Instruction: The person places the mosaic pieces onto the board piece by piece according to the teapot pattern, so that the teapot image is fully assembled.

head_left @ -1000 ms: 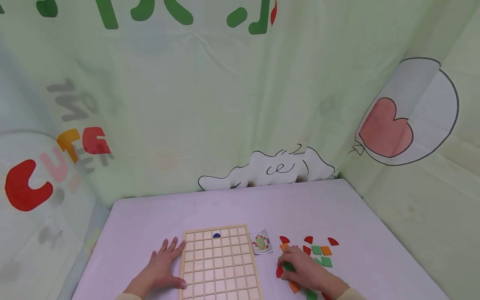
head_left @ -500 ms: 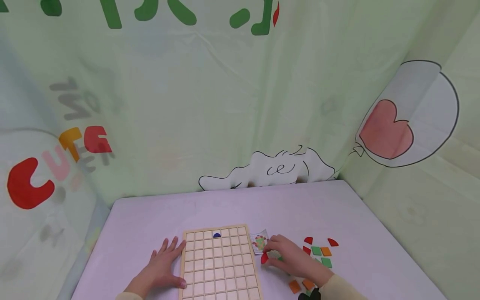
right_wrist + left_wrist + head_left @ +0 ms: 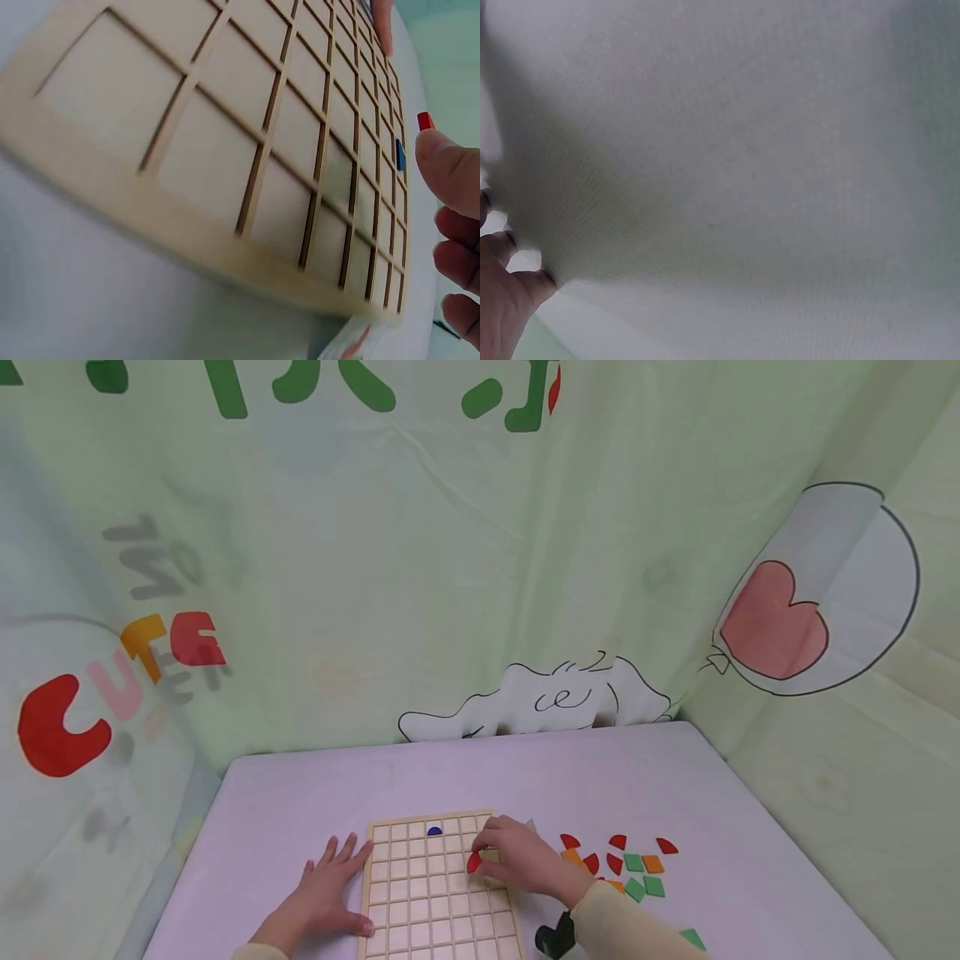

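Observation:
A wooden grid board (image 3: 420, 910) lies on the table, with a blue half-circle piece (image 3: 434, 832) in a cell of its far row. Along the board's left edge rests my left hand (image 3: 326, 889), fingers spread and thumb on the near part of the frame. My right hand (image 3: 525, 862) is over the right side of the board, pinching a red quarter-circle tile (image 3: 473, 862) between thumb and fingers. The right wrist view shows the red tile (image 3: 425, 121) at the thumb tip, above the grid. Fingers (image 3: 536, 285) of the left hand fill the lower left of its wrist view.
Loose red quarter-circles (image 3: 617, 842), green tiles (image 3: 654, 887) and orange tiles (image 3: 652, 864) lie right of the board. A patterned card (image 3: 351, 341) beside the board is mostly hidden by the right hand. Printed curtains (image 3: 337, 568) enclose the table (image 3: 300, 793).
My right hand has picked the red tile from the loose pieces and carried it left, past the card, to over the board. The left hand has stayed in place.

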Motion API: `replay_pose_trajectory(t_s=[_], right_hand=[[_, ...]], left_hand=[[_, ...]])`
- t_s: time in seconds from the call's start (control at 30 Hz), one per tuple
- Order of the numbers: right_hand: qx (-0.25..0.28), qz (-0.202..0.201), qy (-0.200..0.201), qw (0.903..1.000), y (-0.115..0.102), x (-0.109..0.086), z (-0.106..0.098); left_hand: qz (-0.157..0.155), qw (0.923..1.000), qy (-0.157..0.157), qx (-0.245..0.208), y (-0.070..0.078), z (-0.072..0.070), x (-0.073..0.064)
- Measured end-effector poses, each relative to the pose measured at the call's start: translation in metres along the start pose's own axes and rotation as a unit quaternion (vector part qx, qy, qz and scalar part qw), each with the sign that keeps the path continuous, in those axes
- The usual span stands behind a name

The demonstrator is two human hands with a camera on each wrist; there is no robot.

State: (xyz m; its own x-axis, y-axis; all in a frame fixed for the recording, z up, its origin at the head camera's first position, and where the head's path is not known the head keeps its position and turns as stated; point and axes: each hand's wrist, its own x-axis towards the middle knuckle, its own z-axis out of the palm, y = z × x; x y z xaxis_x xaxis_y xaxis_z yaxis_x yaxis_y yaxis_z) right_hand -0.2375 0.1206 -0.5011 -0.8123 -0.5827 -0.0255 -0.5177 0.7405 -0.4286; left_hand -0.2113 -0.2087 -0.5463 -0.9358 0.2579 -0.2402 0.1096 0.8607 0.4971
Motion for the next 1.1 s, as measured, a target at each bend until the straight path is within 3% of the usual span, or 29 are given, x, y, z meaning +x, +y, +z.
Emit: replay_pose_trajectory(t_s=[0.23, 0.5, 0.77, 1.1], right_hand=[[-0.031, -0.015, 0.019, 0.9992, -0.019, 0.026, 0.011], [-0.077, -0.046, 0.053, 0.9946, -0.026, 0.051, 0.025], [-0.116, -0.039, 0.037, 0.9919, -0.036, 0.069, 0.031], [-0.134, -0.039, 0.043, 0.9892, -0.036, 0.081, 0.04]], left_hand=[[-0.003, 1.0, 0.0, 0.0, 0.0, 0.001, 0.0], [-0.005, 1.0, 0.0, -0.001, 0.002, -0.001, -0.001], [-0.009, 0.9999, -0.004, 0.001, 0.002, -0.001, -0.001], [-0.013, 0.9999, -0.003, 0.003, -0.001, 0.002, 0.002]])
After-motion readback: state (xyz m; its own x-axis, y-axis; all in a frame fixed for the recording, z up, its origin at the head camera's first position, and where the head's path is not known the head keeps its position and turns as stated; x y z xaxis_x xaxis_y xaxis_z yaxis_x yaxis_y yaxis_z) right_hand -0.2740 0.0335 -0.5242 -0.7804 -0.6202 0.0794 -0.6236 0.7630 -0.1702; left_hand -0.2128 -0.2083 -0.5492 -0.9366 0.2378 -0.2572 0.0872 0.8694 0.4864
